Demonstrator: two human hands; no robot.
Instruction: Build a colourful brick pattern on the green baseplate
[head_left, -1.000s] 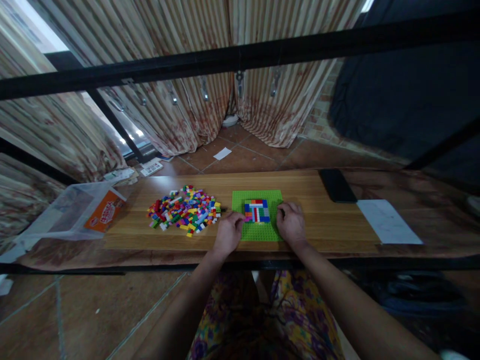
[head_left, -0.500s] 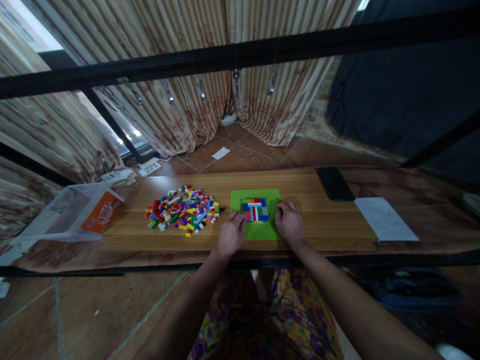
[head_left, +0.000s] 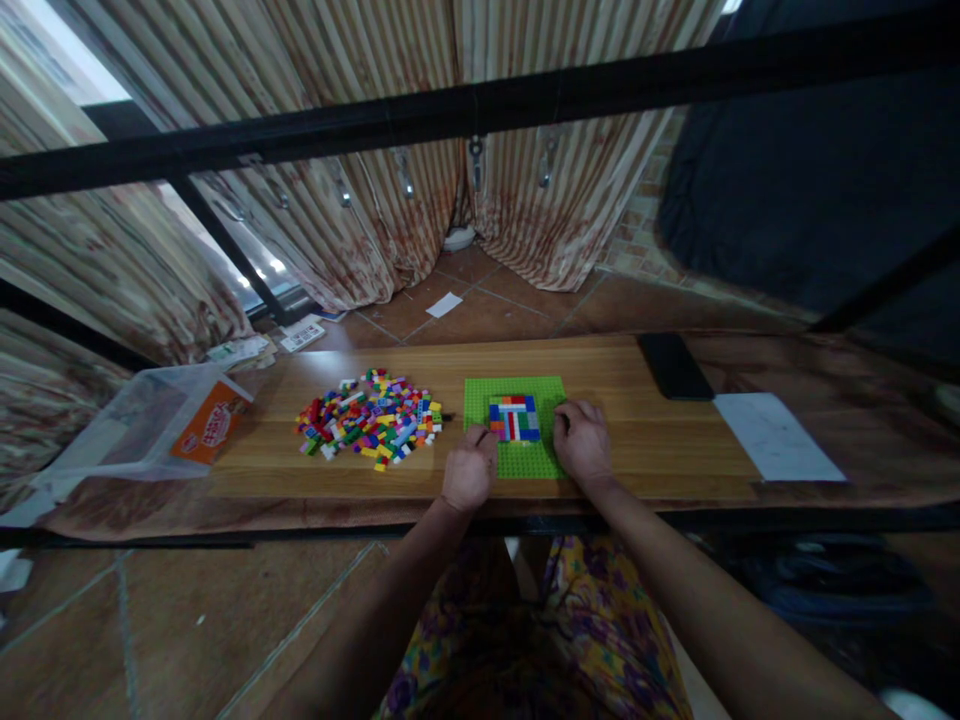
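Observation:
A green studded baseplate [head_left: 525,462] lies on the wooden board. On its middle sits a roughly square, flat block of toy bricks [head_left: 514,418], blue, red, white, green and grey. My left hand [head_left: 470,468] is closed at the lower left of this block, fingertips at its corner; whatever they pinch is hidden or too small to name. Over the plate's right edge, my right hand [head_left: 583,441] is curled with thumb and forefinger together, and its fingertips hide anything between them. A loose heap of small coloured bricks [head_left: 371,420] spreads left of the plate.
A clear plastic box [head_left: 124,425] with an orange label stands at the far left. To the right, a black phone-like slab [head_left: 673,366] and a white paper sheet [head_left: 776,437] lie on the table. A dark metal bar [head_left: 480,105] crosses beyond the table, before striped curtains [head_left: 360,60].
The whole view has shifted slightly. Both hands stay at nearly the same places on the baseplate, with my left fingers a little altered at the block's corner.

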